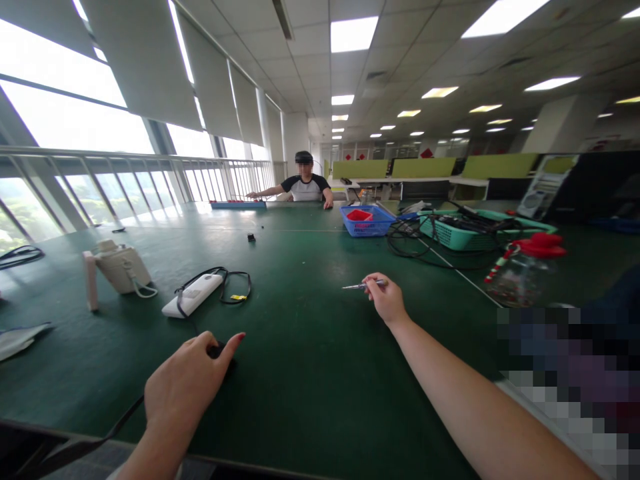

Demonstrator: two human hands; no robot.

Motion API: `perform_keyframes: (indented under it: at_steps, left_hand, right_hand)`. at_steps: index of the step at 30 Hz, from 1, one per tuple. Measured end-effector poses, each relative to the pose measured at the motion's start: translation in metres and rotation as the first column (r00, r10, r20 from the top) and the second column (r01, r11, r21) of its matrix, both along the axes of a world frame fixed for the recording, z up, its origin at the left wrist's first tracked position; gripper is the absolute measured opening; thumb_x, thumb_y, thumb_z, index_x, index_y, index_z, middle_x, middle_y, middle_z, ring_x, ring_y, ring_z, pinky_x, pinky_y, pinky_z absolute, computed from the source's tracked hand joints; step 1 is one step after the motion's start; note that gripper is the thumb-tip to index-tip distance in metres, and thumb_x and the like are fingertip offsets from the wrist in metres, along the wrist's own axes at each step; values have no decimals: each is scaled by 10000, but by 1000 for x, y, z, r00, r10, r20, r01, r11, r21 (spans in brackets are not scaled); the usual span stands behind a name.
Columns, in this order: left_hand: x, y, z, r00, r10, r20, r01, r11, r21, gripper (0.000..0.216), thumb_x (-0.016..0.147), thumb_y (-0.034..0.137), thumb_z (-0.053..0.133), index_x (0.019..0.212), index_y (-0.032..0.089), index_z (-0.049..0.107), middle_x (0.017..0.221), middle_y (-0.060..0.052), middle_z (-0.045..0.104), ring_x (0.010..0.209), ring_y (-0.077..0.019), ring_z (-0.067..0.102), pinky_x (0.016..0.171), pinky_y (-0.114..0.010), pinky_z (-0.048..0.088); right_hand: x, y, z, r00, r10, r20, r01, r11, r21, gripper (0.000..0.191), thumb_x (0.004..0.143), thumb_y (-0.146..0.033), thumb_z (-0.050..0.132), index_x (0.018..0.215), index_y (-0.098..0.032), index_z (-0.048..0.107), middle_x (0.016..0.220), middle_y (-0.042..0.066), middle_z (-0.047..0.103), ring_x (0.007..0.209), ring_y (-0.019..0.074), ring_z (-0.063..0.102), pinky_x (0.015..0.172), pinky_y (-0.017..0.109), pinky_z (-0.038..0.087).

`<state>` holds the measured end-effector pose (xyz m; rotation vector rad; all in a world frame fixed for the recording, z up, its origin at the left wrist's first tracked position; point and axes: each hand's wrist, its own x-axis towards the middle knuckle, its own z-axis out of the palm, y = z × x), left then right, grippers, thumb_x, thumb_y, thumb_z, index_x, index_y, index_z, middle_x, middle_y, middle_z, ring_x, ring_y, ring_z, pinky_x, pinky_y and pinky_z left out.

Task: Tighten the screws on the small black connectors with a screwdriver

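My right hand (385, 298) is raised over the middle of the green table and pinches a slim silver pointed tool (354, 287). The tool's tip points left; whether it is a pen, a screwdriver or something else I cannot make out. Nearer to me on the left, my left hand (183, 381) curls over a small black object (216, 350) at the tabletop, with the thumb stretched out to the right. Most of that object is hidden under the fingers. Beyond this hand lies a white power bank (194, 295) with a black cable (249, 287) looped beside it.
A beige cup-like container (120, 267) stands at left. Toward the back right are a blue basket (369, 227), a green basket (457, 239) with tangled cables, and a red-lidded glass jar (523, 277). Across the table (300, 373) sits another person (306, 187) beside a long blue tray (238, 205).
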<state>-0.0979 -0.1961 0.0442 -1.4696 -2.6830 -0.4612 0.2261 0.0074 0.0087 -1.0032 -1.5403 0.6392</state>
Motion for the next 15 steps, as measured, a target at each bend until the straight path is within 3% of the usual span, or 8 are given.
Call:
perform_keyframes:
  at_steps: [8,12,15]
  left_hand:
    - [-48,-3,-10,944,-179,278,121,969,216,552,792,675,455,1022,235,695,735,-28,721,688,-230,666,581,-292,458]
    - [-64,-5,-25,816,-410,408,280,897,342,632,721,644,601,1178,208,626,954,-53,742,855,-248,695,718,-314,549]
    - [-68,-8,-30,765,-495,412,353,857,375,609,723,590,649,1194,205,617,1102,-81,719,978,-269,683,866,-365,551]
  right_hand:
    - [0,-1,1,1000,-9,2,9,1000,-10,228,843,-373,521,781,-190,643,614,5,583,529,155,528,512,272,402]
    - [1,0,-1,1000,2,16,-2,1000,-7,239,858,-384,514,792,-194,642,624,8,589,540,158,535,514,272,406]
    - [1,0,-1,1000,-1,26,1,1000,0,240,859,-386,513,792,-195,642,626,9,590,539,158,537,518,273,410]
